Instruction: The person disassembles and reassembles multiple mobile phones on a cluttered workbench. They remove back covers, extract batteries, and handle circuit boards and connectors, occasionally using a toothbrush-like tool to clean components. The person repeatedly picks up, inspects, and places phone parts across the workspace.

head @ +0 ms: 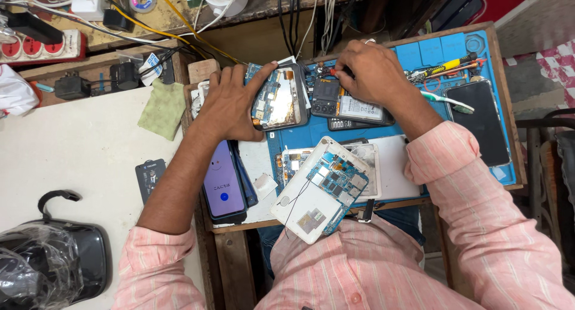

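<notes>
Nearest me lies an opened white tablet (pixel 317 193); my left hand (pixel 230 103) clasps a bare phone (pixel 277 99), right hand (pixel 368 70) pinching a screwdriver (pixel 328 72).

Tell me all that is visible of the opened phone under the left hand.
The opened phone lies flat on the blue mat, back cover off. Its inside shows a green circuit board along one side and a shiny silver metal plate, with a dark frame around. The left hand grips it from the left, the thumb across its top edge. Its right edge lies close to a second dark phone.
</notes>
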